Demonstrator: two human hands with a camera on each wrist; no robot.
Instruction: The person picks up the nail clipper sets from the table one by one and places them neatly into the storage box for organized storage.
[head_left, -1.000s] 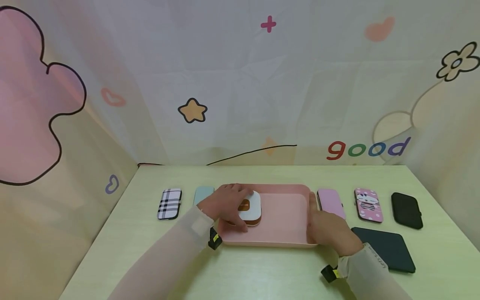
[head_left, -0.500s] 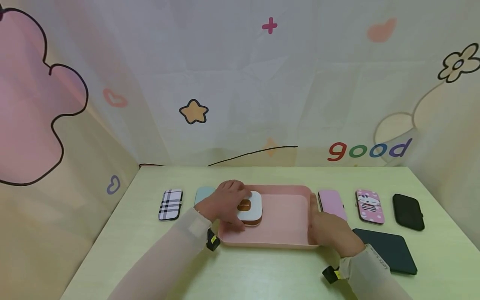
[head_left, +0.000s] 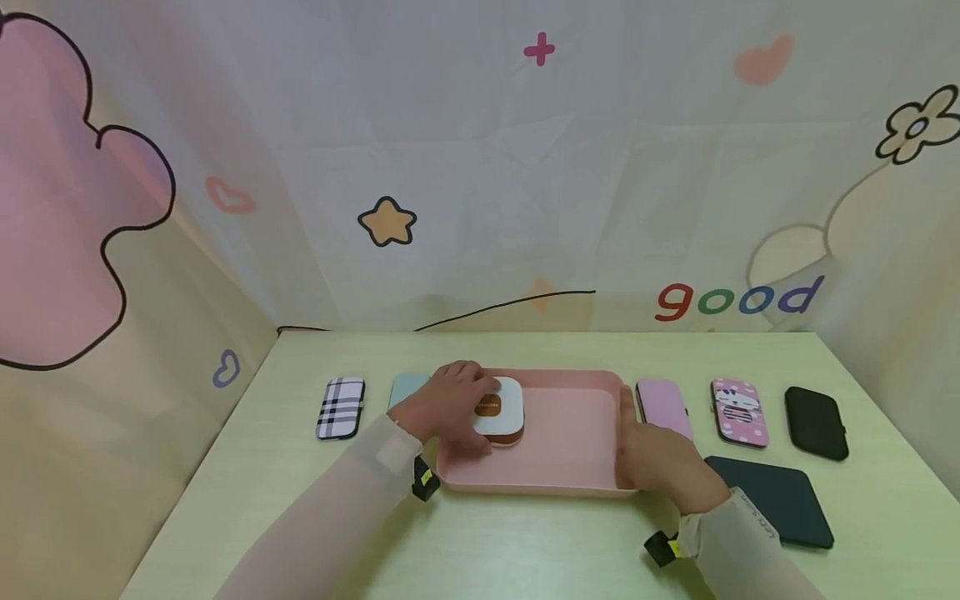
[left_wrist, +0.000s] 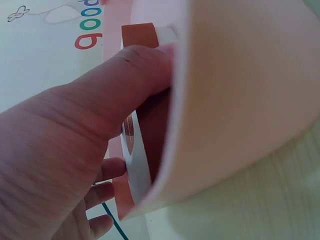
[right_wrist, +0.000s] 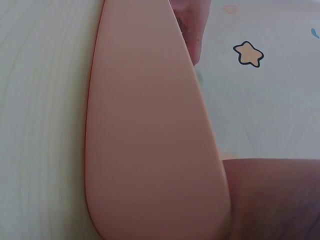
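Observation:
A pink tray (head_left: 570, 429) lies at the middle of the table. In its left end is a square, rounded box (head_left: 510, 408), white on top with a brown label and brown sides. My left hand (head_left: 450, 407) grips this box. In the left wrist view the thumb (left_wrist: 135, 75) presses its brown side, behind the tray wall (left_wrist: 240, 100). At the tray's right end, my right hand (head_left: 656, 454) holds the rim, with one finger straight along the wall. The right wrist view shows the tray's outer side (right_wrist: 150, 125); most of the right hand's fingers are hidden there.
Left of the tray lie a plaid case (head_left: 341, 408) and a light blue case (head_left: 408, 388), partly covered by my left hand. To the right are a purple case (head_left: 664, 407), a pink patterned case (head_left: 739, 412), a black case (head_left: 816, 422) and a dark flat pad (head_left: 776, 502).
In the last half second the box has shifted slightly toward the back of the tray with my left hand. My right hand stays on the tray rim.

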